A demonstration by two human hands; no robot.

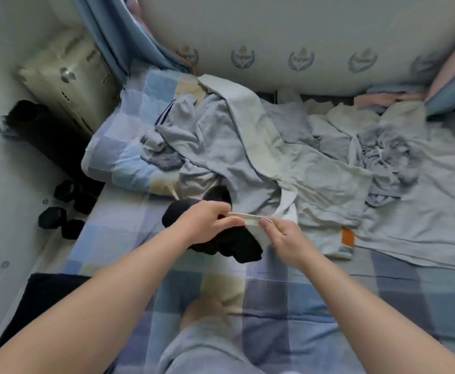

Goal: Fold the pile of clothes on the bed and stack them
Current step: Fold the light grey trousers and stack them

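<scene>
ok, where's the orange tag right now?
The orange tag shows right of centre in the head view, on the near hem of a pale garment, just right of the right hand on the checked bedspread.

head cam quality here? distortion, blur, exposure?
Head view: strong fisheye, the headboard bows and the forearms balloon at the bottom edge; soft overall, the pale clothes pile smeared; flat bluish light, no glare; the black garment under the hands is crushed to featureless dark.
</scene>
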